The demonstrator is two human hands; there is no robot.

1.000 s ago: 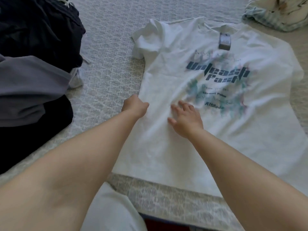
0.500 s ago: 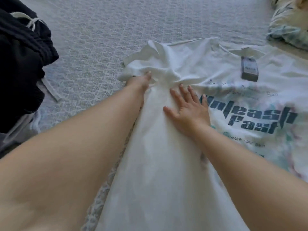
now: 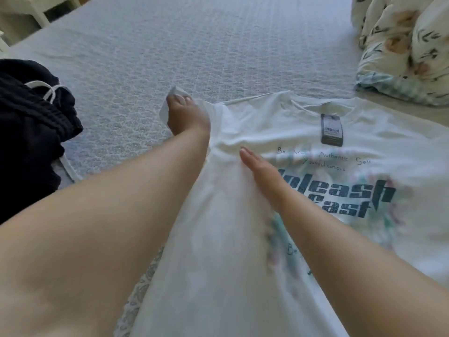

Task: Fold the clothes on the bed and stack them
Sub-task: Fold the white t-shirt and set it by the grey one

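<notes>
White tee (image 3: 303,122) lies flat on bed (image 3: 194,45). Our left hand (image 3: 187,115) pinches the sleeve to fold it inward; right hand (image 3: 262,171), fingers straight, presses fabric as crease anchor.

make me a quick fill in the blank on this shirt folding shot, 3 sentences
1. The left hand grips the ____ of the white t-shirt.
2. The right hand lies flat on the t-shirt, just left of its printed ____.
3. A dark tag hangs below the shirt's ____.

Missing words: sleeve; lettering; collar
</notes>
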